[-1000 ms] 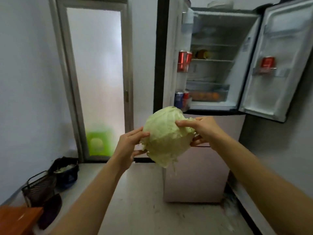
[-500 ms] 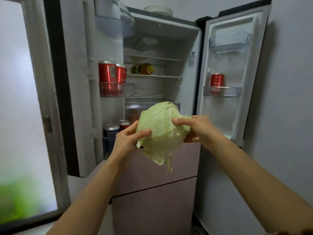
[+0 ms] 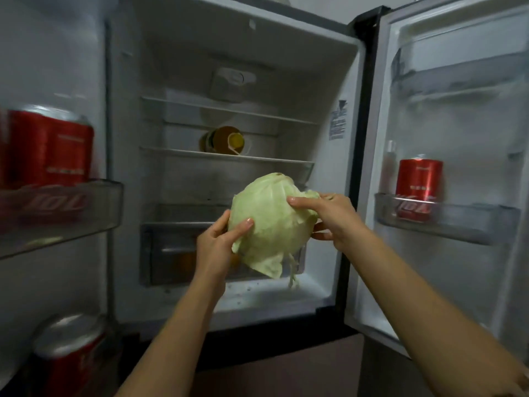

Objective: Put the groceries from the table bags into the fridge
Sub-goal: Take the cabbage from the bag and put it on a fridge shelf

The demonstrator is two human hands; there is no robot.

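One pale green cabbage (image 3: 272, 222) is held up in front of the open fridge (image 3: 177, 53), level with its lowest shelf space and just above its crisper drawer (image 3: 169, 253). The left hand (image 3: 213, 247) cups the cabbage's near left side, thumb pressed on the leaves. The right hand (image 3: 329, 217) grips the right side, fingers curled over the top. Deeper in the fridge a yellow-capped bottle (image 3: 224, 140) lies on a middle shelf. Red cans (image 3: 48, 147) stand in the fridge's left door rack, and a single can (image 3: 419, 181) stands in its right door rack.
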